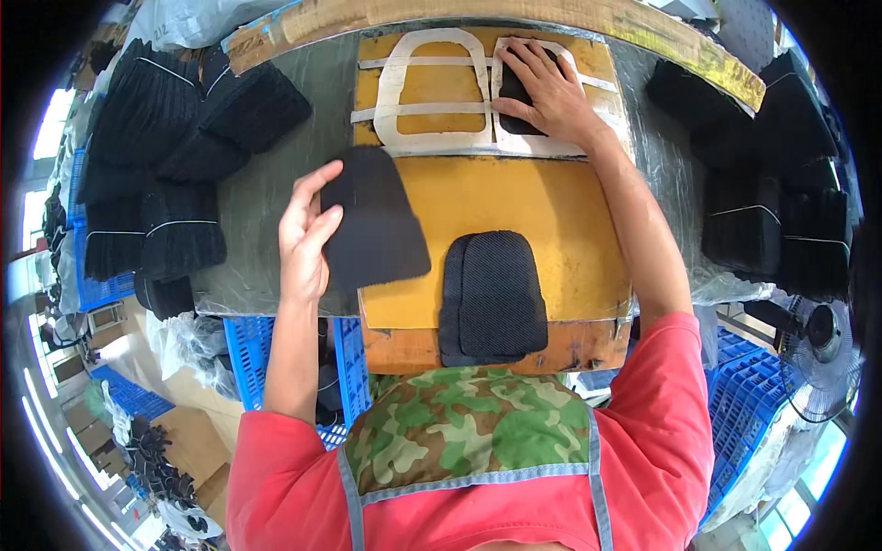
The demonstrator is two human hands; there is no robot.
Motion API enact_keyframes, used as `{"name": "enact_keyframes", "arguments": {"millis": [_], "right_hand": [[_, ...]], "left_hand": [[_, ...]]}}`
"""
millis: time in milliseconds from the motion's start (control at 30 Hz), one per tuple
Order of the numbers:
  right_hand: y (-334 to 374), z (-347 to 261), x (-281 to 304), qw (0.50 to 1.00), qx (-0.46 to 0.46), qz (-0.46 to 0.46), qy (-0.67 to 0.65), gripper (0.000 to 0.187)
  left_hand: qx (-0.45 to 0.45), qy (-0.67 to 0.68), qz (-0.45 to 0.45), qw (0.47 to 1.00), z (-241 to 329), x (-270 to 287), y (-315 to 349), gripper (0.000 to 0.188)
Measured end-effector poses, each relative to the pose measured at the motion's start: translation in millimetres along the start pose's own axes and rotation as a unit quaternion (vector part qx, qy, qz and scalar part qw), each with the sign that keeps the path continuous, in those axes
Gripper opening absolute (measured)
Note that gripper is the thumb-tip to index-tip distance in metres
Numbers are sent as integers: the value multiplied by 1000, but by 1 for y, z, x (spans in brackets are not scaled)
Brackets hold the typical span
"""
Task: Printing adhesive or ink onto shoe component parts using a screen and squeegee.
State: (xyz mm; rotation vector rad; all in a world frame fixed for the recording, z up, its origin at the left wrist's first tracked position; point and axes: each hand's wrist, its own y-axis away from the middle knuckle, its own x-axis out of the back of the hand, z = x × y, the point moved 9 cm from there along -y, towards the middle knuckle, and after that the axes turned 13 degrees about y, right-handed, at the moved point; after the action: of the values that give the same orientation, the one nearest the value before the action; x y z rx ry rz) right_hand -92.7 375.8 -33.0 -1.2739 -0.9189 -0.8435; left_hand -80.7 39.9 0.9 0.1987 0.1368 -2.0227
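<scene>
A black fabric panel (375,220), straight at the bottom and rounded at the top, is pinched at its left edge by my left hand (308,234), held over the left side of the yellow board (588,239). My right hand (540,90) lies flat with fingers spread on another black panel (514,89), inside the right opening of a white frame template (441,140). That panel is partly hidden under the hand. The template's left opening (443,81) shows yellow board crossed by white strips. Nearer me, two overlapping black mesh panels (501,294) lie across the board's front edge.
Tied stacks of black panels stand at the left (152,220) and the right (744,220). A wooden beam (496,13) spans the far side. Blue plastic crates (248,354) sit below the table, and a fan (820,344) stands at the right.
</scene>
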Motion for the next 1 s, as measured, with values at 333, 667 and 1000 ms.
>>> {"name": "enact_keyframes", "arguments": {"millis": [333,667,1000], "right_hand": [[1,-3,12,998,17,33,-48,78],[32,61,27,977,-150,66,-136,36],[29,40,28,991,-102,73,-54,44]], "left_hand": [[-26,26,-40,999,-9,-50,-94,50],[-13,60,-55,997,-20,-42,-122,55],[4,-51,-58,997,-34,-57,-159,56]]}}
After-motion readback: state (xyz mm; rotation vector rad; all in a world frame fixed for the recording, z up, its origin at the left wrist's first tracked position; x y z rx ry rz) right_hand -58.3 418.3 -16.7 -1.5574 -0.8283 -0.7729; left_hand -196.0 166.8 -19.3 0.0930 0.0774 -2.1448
